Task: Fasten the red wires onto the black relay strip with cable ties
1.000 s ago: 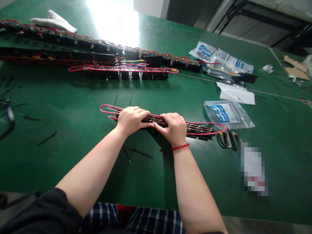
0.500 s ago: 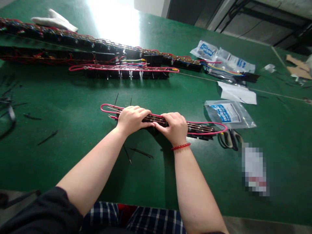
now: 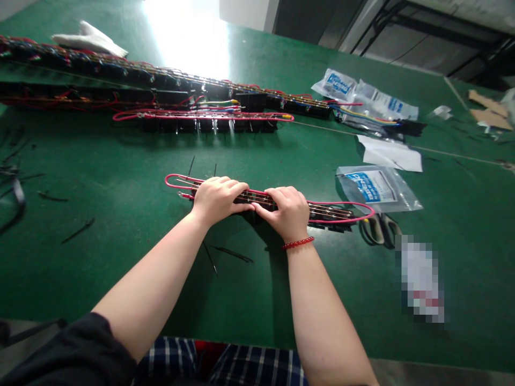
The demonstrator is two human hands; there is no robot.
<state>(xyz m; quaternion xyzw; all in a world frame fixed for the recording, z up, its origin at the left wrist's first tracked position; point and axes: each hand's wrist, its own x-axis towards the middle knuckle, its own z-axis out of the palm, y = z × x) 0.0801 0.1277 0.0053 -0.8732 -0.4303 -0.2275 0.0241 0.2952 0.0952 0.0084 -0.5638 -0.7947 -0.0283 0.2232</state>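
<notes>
A long wiring harness [image 3: 328, 212] lies across the green work mat in front of me, a row of black connector blocks bound with thin metal-ended wires and a looped pink wire [image 3: 177, 178]. My left hand [image 3: 219, 200] curls over its left half, and my right hand [image 3: 284, 213] presses down just beside it. The fingertips of both hands nearly meet, and the middle of the harness is hidden beneath them. A red bead bracelet [image 3: 298, 243] circles my right wrist.
Beyond the hands lie more black-and-red harnesses [image 3: 205, 122]. To the right are scissors [image 3: 378, 230], plastic bags [image 3: 376, 187] and white paper [image 3: 389, 154]. Black cable ties [image 3: 233, 254] are scattered on the mat, and a pixelated object [image 3: 420, 281] lies at the right.
Both hands stay on the harness in nearly the same grip. The whole scene shifts only slightly with the camera.
</notes>
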